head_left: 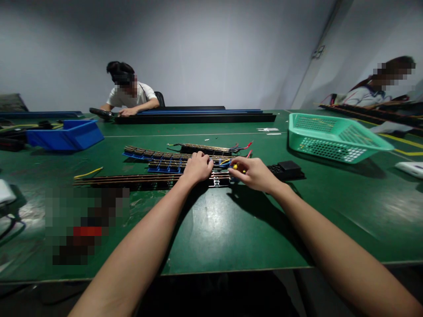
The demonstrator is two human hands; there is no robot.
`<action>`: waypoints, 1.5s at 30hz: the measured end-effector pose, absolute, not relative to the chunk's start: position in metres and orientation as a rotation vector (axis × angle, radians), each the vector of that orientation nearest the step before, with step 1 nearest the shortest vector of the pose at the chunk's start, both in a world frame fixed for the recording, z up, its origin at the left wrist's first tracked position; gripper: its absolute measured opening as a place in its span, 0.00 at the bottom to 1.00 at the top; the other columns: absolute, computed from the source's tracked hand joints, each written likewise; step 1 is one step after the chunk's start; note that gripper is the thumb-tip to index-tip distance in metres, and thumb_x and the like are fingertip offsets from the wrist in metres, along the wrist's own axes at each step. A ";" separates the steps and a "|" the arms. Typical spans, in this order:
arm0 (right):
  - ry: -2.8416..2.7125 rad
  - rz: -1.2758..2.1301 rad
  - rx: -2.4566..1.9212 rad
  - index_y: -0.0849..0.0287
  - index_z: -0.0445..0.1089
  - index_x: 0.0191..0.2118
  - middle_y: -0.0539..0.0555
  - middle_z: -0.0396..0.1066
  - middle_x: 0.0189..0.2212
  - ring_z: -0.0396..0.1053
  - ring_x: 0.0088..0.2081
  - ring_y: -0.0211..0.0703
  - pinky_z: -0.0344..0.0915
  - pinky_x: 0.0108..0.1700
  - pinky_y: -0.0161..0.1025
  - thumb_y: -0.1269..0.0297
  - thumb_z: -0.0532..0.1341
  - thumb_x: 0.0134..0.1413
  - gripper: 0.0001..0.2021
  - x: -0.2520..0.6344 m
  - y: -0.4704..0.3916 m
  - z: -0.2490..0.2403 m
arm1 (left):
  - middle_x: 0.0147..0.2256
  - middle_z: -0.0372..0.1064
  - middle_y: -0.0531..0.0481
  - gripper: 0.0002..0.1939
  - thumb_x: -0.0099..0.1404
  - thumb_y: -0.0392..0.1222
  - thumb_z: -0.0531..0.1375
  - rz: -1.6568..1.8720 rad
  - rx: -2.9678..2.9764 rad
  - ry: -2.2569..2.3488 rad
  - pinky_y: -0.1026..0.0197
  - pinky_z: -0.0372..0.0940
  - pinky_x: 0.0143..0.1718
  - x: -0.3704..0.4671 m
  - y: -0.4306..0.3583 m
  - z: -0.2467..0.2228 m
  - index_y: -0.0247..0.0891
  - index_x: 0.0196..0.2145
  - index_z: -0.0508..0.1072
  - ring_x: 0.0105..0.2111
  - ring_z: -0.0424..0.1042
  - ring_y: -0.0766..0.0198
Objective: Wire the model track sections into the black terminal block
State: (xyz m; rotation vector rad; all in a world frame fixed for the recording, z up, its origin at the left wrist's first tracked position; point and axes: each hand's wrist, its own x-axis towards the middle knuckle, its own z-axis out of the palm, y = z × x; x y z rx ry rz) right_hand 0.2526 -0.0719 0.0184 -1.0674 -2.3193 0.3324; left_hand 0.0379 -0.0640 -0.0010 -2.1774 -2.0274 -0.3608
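My left hand (197, 168) lies over a long black rail (132, 180) that carries several copper-coloured strips, its fingers curled down onto it. My right hand (254, 174) is at the rail's right part, thumb and forefinger bent toward each other around something small with yellow (235, 166) on it; its kind is not clear. Just behind lie shorter blue-based rails (145, 154) with similar strips and blue wires (224, 162). A further dark strip (206, 148) ends in red-tipped wires (246, 145). Right of my right hand sits a black block-shaped end piece (287, 169).
A green perforated basket (337, 136) stands at the right, a blue bin (66, 135) at the left. Long black profiles (198, 118) lie at the back before a person in white (132, 97). Another person (370, 94) is far right. A yellow wire (89, 173) lies left.
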 end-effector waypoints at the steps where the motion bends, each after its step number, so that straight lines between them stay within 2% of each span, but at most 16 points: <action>1: -2.435 0.265 -1.056 0.57 0.75 0.42 0.52 0.75 0.27 0.68 0.26 0.40 0.57 0.30 0.35 0.54 0.60 0.58 0.14 0.253 -0.074 0.018 | 0.50 0.67 0.40 0.19 0.73 0.46 0.48 -0.361 -2.177 -2.027 0.52 0.63 0.51 0.038 -0.064 -0.001 0.37 0.47 0.75 0.51 0.65 0.51; 5: -2.495 0.205 -1.072 0.55 0.76 0.44 0.52 0.76 0.28 0.70 0.28 0.41 0.58 0.30 0.35 0.54 0.61 0.58 0.14 0.251 -0.078 0.019 | 0.50 0.67 0.40 0.18 0.73 0.46 0.49 -0.359 -2.178 -2.023 0.52 0.63 0.52 0.038 -0.064 -0.001 0.37 0.47 0.75 0.51 0.65 0.51; 10: -1.893 0.390 -1.105 0.61 0.75 0.40 0.54 0.76 0.29 0.69 0.26 0.39 0.61 0.30 0.35 0.49 0.58 0.60 0.18 0.251 -0.073 0.028 | 0.50 0.67 0.40 0.19 0.73 0.46 0.48 -0.352 -2.187 -2.025 0.52 0.64 0.51 0.038 -0.065 0.000 0.36 0.47 0.75 0.51 0.65 0.51; 16: -1.373 0.548 -0.889 0.61 0.71 0.42 0.51 0.73 0.27 0.62 0.20 0.32 0.58 0.22 0.32 0.39 0.56 0.58 0.26 0.261 -0.054 0.035 | 0.50 0.67 0.41 0.19 0.73 0.46 0.48 -0.356 -2.188 -2.034 0.52 0.64 0.51 0.037 -0.063 0.000 0.37 0.47 0.75 0.51 0.64 0.51; 21: -1.291 0.722 -0.795 0.59 0.67 0.45 0.50 0.73 0.30 0.56 0.15 0.27 0.54 0.17 0.31 0.37 0.60 0.52 0.28 0.260 -0.025 0.032 | 0.50 0.67 0.40 0.18 0.73 0.46 0.49 -0.362 -2.198 -2.039 0.52 0.64 0.50 0.037 -0.063 0.000 0.37 0.47 0.76 0.51 0.65 0.51; 29: -1.274 0.878 -0.887 0.58 0.66 0.44 0.50 0.73 0.30 0.59 0.16 0.29 0.58 0.18 0.31 0.41 0.67 0.43 0.29 0.246 -0.002 0.012 | 0.50 0.67 0.40 0.19 0.73 0.46 0.48 -0.376 -2.197 -2.015 0.51 0.64 0.50 0.036 -0.061 -0.003 0.36 0.47 0.76 0.50 0.65 0.50; 31: -1.294 0.869 -0.914 0.58 0.66 0.44 0.51 0.73 0.31 0.58 0.17 0.29 0.58 0.18 0.31 0.41 0.66 0.44 0.28 0.245 -0.001 0.008 | 0.50 0.67 0.39 0.19 0.73 0.46 0.48 -0.385 -2.201 -2.018 0.51 0.64 0.50 0.036 -0.061 -0.003 0.36 0.47 0.76 0.50 0.65 0.50; 33: -1.338 0.819 -0.959 0.59 0.66 0.46 0.53 0.74 0.33 0.59 0.17 0.30 0.60 0.19 0.32 0.41 0.61 0.49 0.27 0.245 0.001 0.007 | 0.50 0.67 0.39 0.19 0.73 0.46 0.48 -0.390 -2.203 -2.019 0.50 0.64 0.50 0.035 -0.061 -0.004 0.36 0.46 0.76 0.50 0.65 0.50; 35: -1.441 0.725 -1.047 0.61 0.66 0.48 0.55 0.75 0.34 0.62 0.18 0.32 0.62 0.21 0.33 0.43 0.55 0.56 0.25 0.244 0.003 0.005 | 0.50 0.67 0.39 0.19 0.73 0.47 0.48 -0.386 -2.205 -2.021 0.50 0.64 0.50 0.035 -0.060 -0.004 0.37 0.46 0.76 0.50 0.65 0.50; 37: -1.570 0.624 -1.125 0.61 0.69 0.47 0.55 0.75 0.31 0.65 0.21 0.35 0.63 0.23 0.34 0.48 0.57 0.57 0.22 0.243 0.002 0.005 | 0.50 0.67 0.40 0.19 0.73 0.47 0.48 -0.381 -2.206 -2.022 0.50 0.64 0.51 0.035 -0.060 -0.003 0.37 0.46 0.76 0.51 0.64 0.50; 41: -1.908 0.403 -1.186 0.57 0.77 0.37 0.52 0.74 0.24 0.67 0.25 0.39 0.63 0.30 0.35 0.62 0.66 0.47 0.10 0.242 -0.007 0.003 | 0.50 0.67 0.40 0.19 0.73 0.47 0.48 -0.376 -2.198 -2.027 0.50 0.64 0.52 0.035 -0.061 -0.003 0.37 0.47 0.75 0.51 0.65 0.51; 45: -1.999 0.342 -1.205 0.53 0.78 0.35 0.49 0.73 0.22 0.65 0.24 0.38 0.61 0.30 0.35 0.68 0.67 0.41 0.10 0.242 -0.015 0.003 | 0.50 0.67 0.40 0.19 0.73 0.47 0.48 -0.378 -2.198 -2.034 0.51 0.64 0.52 0.036 -0.062 -0.001 0.37 0.46 0.76 0.51 0.65 0.50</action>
